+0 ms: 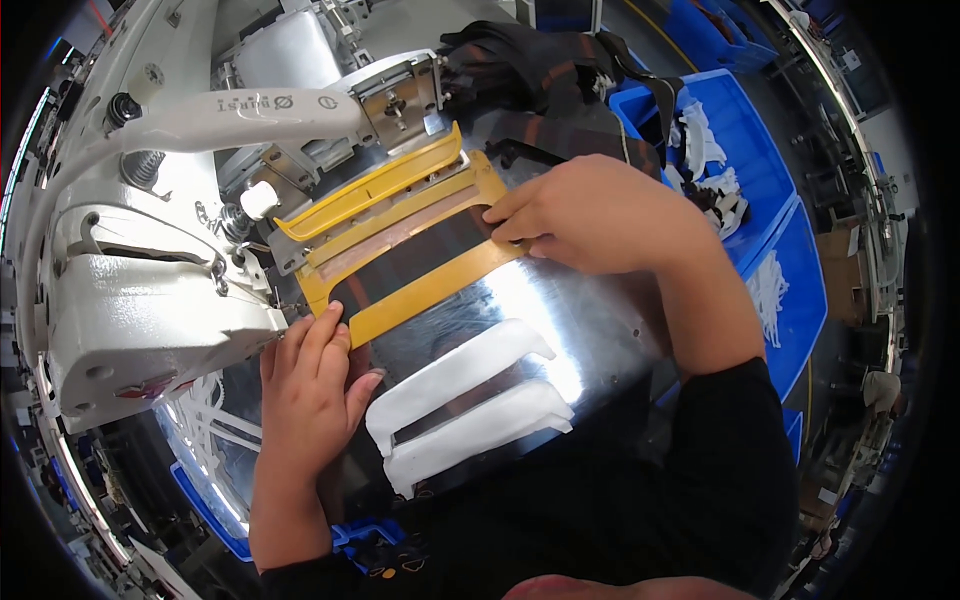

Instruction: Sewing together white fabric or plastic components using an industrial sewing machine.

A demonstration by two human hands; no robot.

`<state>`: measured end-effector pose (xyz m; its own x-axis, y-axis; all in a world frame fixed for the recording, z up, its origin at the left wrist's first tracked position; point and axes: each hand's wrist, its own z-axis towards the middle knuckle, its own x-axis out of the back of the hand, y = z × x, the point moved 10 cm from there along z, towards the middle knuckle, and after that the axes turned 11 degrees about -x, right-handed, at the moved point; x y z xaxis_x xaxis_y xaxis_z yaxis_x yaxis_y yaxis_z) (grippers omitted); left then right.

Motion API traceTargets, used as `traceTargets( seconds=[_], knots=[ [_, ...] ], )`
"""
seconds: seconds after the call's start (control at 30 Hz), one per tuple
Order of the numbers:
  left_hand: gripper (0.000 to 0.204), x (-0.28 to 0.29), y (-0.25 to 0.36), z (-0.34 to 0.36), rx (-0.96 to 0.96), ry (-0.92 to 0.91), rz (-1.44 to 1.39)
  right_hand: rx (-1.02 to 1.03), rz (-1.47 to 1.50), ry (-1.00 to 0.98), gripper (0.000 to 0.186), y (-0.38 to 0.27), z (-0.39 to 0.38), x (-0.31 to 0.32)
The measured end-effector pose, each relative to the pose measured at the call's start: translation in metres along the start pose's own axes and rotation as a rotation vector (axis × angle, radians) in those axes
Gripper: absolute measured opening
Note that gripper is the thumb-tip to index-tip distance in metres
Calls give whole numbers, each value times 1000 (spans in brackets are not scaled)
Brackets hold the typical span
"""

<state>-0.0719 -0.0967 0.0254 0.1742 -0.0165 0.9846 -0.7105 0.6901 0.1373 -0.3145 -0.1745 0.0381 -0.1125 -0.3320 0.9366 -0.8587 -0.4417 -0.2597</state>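
A yellow clamp frame (420,290) lies on the metal plate beside the sewing machine, with a dark plaid fabric piece (420,255) inside its long opening. My left hand (312,395) has its fingers stretched onto the fabric and the frame's near left corner, thumb apart. At the right end of the opening, my right hand (600,215) pinches the edge of the dark fabric with bent fingers; the fingertips are partly hidden. Two white collar-shaped pieces (455,375) rest side by side on the plate, nearer to me than the frame.
A white sewing machine head (150,310) stands close on the left. Behind the frame is a raised yellow bar (375,190) on a metal mechanism. Dark plaid cloth (540,70) is heaped at the back. Blue bins (770,150) with white and dark scraps stand on the right.
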Motion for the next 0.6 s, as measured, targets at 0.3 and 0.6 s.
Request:
traceTargets(
  seconds=[0.3,0.6],
  knots=[
    [54,2,1,-6,-4,-27,57,-67,-79,-121,34,-4,-9,-4],
    [56,4,4,-8,-33,-23,50,-61,-81,-132,42,0,-15,-1]
  ],
)
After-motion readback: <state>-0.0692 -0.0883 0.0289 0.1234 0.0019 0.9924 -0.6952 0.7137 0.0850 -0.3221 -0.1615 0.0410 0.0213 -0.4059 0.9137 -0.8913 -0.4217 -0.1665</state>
